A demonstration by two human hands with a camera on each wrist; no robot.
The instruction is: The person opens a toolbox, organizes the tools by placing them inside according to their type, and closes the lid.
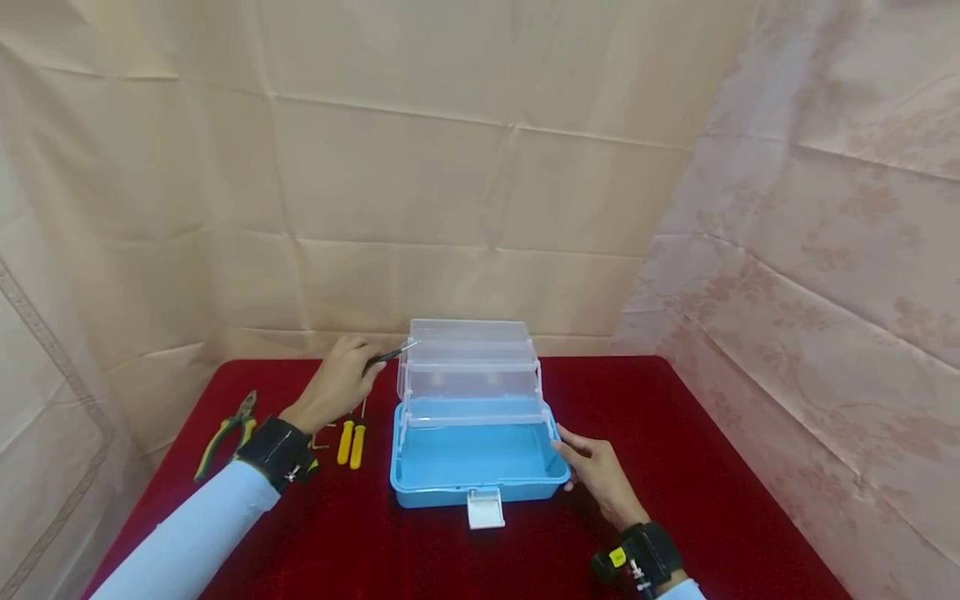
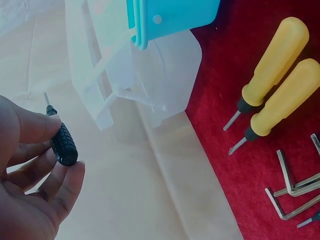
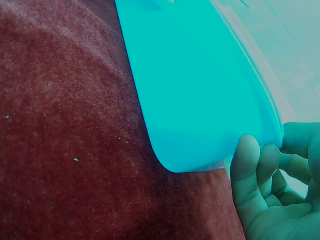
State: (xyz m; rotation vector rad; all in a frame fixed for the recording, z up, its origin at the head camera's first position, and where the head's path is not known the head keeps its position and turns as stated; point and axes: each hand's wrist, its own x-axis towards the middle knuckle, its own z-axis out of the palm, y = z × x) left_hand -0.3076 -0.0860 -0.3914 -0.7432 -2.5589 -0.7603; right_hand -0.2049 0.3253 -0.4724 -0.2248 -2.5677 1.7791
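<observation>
My left hand [image 1: 337, 383] holds a small screwdriver with a ribbed black handle [image 2: 64, 142], pinched between thumb and fingers. Its thin metal shaft points toward the raised clear trays [image 1: 474, 385] of a light-blue toolbox [image 1: 431, 498], overlapping their left edge in the head view. The toolbox stands opened in the middle of the table, its white latch [image 1: 486, 510] hanging down in front. At the box's right side, my right hand [image 1: 600, 477] grips the wall, thumb by the rim and fingers curled against the outside [image 3: 200, 167].
Two yellow-handled screwdrivers [image 1: 352, 444] lie left of the toolbox, with several L-shaped hex keys [image 2: 287, 192] beside them. Farther left are pliers [image 1: 228, 429] with green and yellow handles. A red cloth [image 1: 637, 400] covers the table; beige curtain [image 1: 450, 167] hangs behind.
</observation>
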